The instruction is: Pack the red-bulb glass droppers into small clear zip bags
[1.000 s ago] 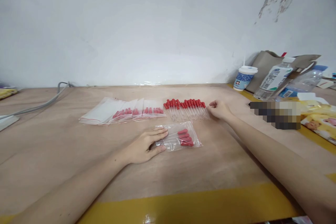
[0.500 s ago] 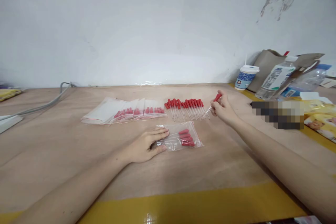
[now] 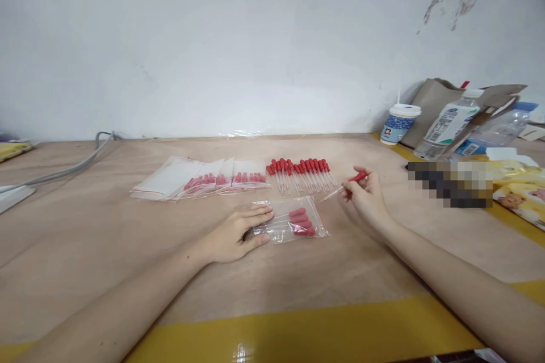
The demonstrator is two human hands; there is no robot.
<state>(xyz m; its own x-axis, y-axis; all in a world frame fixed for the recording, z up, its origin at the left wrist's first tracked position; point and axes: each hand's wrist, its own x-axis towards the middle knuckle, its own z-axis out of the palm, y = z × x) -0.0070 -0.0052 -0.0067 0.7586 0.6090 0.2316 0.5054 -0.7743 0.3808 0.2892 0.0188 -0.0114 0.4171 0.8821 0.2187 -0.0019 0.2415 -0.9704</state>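
Observation:
A clear zip bag (image 3: 276, 232) lies flat on the table with several red-bulbed droppers (image 3: 303, 223) inside, bulbs toward its right end. My left hand (image 3: 238, 235) rests on the bag's left end, fingers stretched out and thumb spread along the near side. To the right of the bag, my right hand (image 3: 365, 193) pinches a single dropper (image 3: 356, 177) by its red bulb. Its thin clear tube points left and down toward the bag's right end. Behind the bag, a row of loose droppers (image 3: 300, 167) lies side by side, red bulbs facing the wall.
Filled zip bags (image 3: 247, 177) overlap at the back left, beside a stack of bags (image 3: 159, 178). At the right stand a paper cup (image 3: 399, 125), a plastic bottle (image 3: 451, 125) and a grey-brown bag (image 3: 426, 108). A grey cable (image 3: 80, 167) crosses the far left.
My right hand has come nearer and turned, so the dropper tilts flatter, its tip now closer to the bag's right end. My left hand stays on the bag.

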